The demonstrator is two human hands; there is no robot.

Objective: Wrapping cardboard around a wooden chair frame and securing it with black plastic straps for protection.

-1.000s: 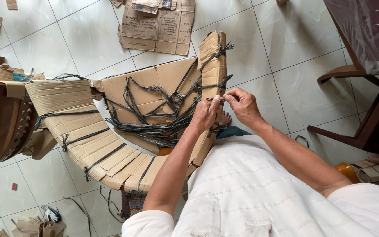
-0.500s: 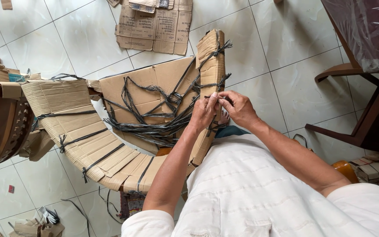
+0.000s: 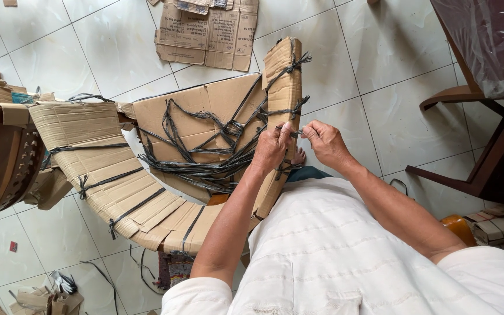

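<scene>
Both hands meet at a cardboard-wrapped post [image 3: 283, 87] that stands slanted in front of the person. The left hand [image 3: 270, 149] is closed around the post's wrapping, with the thumb pressing a dark plastic strap [image 3: 291, 109] against the cardboard. The right hand [image 3: 325, 143] sits just beside it, fingers pinched together on the loose end of that strap, close to the left thumb. More strap ties ring the post above the hands, their frayed ends sticking out to the right.

Behind the post, a flat cardboard panel [image 3: 205, 111] carries a loose tangle of spare straps [image 3: 205, 157], and a curved cardboard-wrapped piece [image 3: 118, 186] bound with further ties sweeps round to the left over the tiled floor [image 3: 380, 76].

By the look of it, the step in hand is knotting a tie around the post. To do it well, the left hand should pin the strap flat so the cardboard cannot slide, while the right draws the end taut and level before cinching, keeping the knot snug against the wrapping rather than hanging slack.
</scene>
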